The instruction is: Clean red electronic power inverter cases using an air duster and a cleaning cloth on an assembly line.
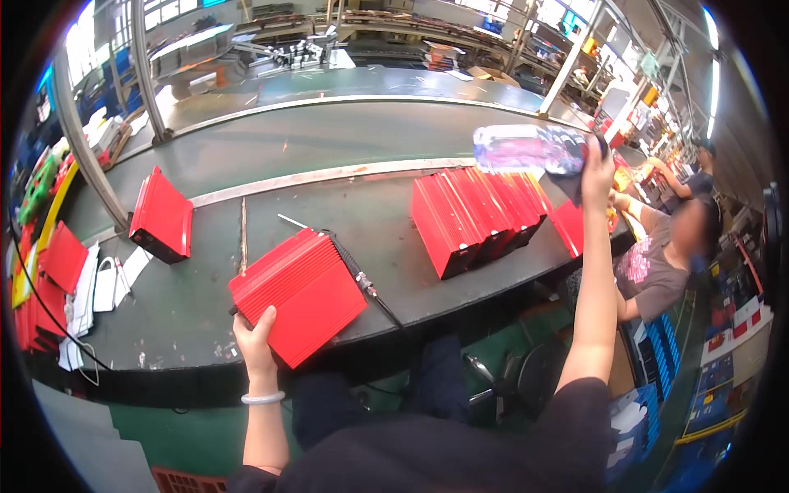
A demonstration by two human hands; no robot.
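Observation:
My left hand (258, 349) grips the near left edge of a red finned metal case (308, 300), thumb on top. The case sits tilted at the front of the workbench. My right hand (598, 174) is raised at the right, closed round the dark-capped end of a clear plastic bottle (526, 149). The bottle is held sideways above a row of several red cases (477, 218) and looks blurred. Behind the held case lies a thin metal-shafted tool (292, 221), partly hidden, and a dark cord with a metal connector (366, 283) runs beside it.
Another red case (162, 218) stands at the left by a metal post (90, 140). More red cases (62, 259) and white papers (78, 300) lie at the far left. A co-worker (657, 259) is close on the right. A metal rail (329, 174) crosses the dark bench (197, 308).

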